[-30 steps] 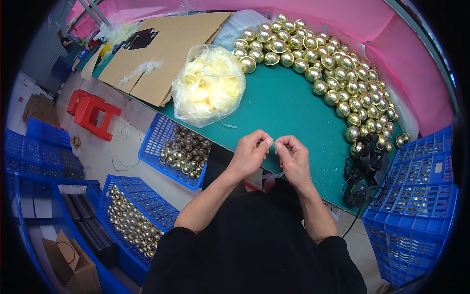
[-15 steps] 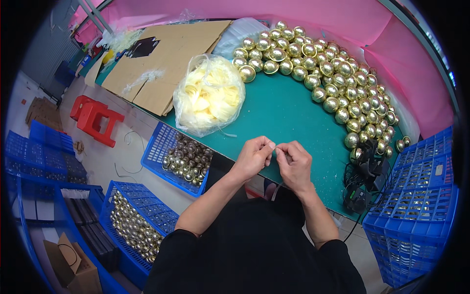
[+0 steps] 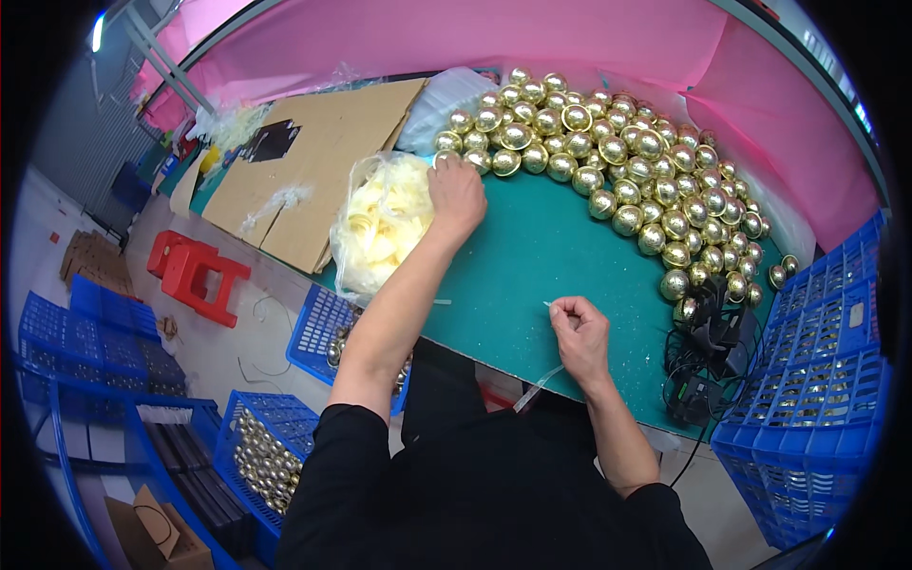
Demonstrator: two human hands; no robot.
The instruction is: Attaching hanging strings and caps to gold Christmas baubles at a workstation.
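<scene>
Curving around the far and right parts of the green tabletop (image 3: 513, 271) in the head view, a heap of gold balls (image 3: 666, 191) lay several deep, many of them ringed by a raised rim. At the heap's left end was the left hand (image 3: 459, 195), its arm stretched out over the table and its fingers bent down at the nearest balls; whether they gripped one could not be told, since the back of the hand hid the fingertips. Just beside that hand, to its left, sat a clear plastic bag (image 3: 385, 223) filled with pale yellow strands.

Nearer the body, the right hand (image 3: 581, 334) stood above the table with thumb and forefinger pressed together, pinching something thin with a pale tip. Below it, a clear strip (image 3: 540, 387) slanted down over the near edge; whether both were one piece was unclear.

Flattened cardboard (image 3: 323, 157) covered the table's left part. A black device (image 3: 708, 351) with tangled cables stood at the right end, near stacked blue crates (image 3: 798, 446). On the left, a red stool (image 3: 195, 275) stood on the floor, and a blue basket (image 3: 290, 413) held more balls.
</scene>
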